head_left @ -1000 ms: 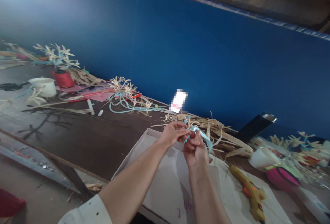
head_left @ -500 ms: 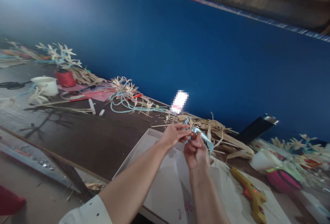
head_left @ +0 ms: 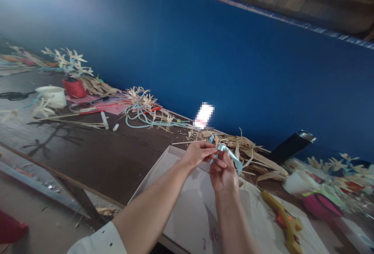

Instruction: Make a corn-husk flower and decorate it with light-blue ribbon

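Observation:
Over a shallow white cardboard tray (head_left: 189, 203), my two hands meet with fingertips pinched together. My left hand (head_left: 196, 156) is closed, its thumb and index finger at the base of a small pale dried-husk flower (head_left: 216, 141). My right hand (head_left: 223, 173) is closed on a shiny light blue ribbon (head_left: 235, 161), whose loose end hangs past the fingers on the right. Another bit of the ribbon shows beside the flower. The exact pinch point is partly hidden by the fingers.
A yellow glue gun (head_left: 284, 221) lies to the right, near a pink pouch (head_left: 321, 206). Dried husks (head_left: 248, 149) and a dark flask (head_left: 292, 146) lie behind my hands. Leftward are blue cords (head_left: 140, 120), a white cup (head_left: 52, 97), red thread (head_left: 75, 89) and scissors (head_left: 16, 96).
My right hand has turned and shifted very slightly, staying against the left. The ribbon and flower remain between the fingers.

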Demonstrator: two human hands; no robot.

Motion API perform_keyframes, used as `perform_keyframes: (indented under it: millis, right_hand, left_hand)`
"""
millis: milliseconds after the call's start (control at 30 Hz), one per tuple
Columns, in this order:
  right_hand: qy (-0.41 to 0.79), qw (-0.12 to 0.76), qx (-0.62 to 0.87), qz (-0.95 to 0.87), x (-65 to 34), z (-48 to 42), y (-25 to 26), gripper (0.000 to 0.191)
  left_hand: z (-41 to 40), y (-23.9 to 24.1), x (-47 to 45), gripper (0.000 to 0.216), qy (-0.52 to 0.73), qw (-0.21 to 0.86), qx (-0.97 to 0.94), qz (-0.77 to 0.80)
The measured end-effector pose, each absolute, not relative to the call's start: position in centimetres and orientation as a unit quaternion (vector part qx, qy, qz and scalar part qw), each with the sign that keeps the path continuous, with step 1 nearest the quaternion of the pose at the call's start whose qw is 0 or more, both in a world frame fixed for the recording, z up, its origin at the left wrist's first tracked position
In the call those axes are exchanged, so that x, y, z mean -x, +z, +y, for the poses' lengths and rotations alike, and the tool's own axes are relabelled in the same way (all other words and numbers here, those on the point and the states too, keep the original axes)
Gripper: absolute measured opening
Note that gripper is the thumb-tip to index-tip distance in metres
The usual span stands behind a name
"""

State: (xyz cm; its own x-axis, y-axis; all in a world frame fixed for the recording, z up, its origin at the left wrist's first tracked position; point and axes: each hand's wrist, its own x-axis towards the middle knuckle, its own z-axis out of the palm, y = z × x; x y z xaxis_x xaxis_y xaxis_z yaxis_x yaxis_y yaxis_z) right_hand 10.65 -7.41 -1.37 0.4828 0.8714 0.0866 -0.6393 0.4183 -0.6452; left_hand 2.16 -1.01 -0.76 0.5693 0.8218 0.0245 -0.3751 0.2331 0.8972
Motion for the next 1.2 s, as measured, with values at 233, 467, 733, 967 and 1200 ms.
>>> perform_keyframes:
  millis: [233,467,733,967,1200]
  right_hand:
    - [0.431,0.82,0.307,-0.217,-10.74,-7.5,-1.36,0.024]
    - [0.401,0.816,0.344,-0.236,-11.1,-7.76,-1.42,0.024]
    - [0.391,0.812,0.359,-0.243,-10.71,-8.0,-1.13,0.026]
    - [0.417,0.815,0.334,-0.224,-10.68,-8.01,-1.18,0.023]
    - [0.416,0.817,0.356,-0.178,-11.16,-7.88,-1.26,0.027]
  left_hand:
    - [-0.97,-0.77,-2.17,0.027,0.413,0.749,-0.462,0.235]
    - [-0.9,-0.62,-2.09,0.023,0.426,0.729,-0.479,0.24]
    - [-1.11,-0.1,-1.94,0.016,0.439,0.702,-0.499,0.256]
    - [-1.31,-0.04,-2.07,0.015,0.454,0.681,-0.508,0.267]
    - [-1.0,-0.27,-1.96,0.018,0.469,0.641,-0.533,0.291]
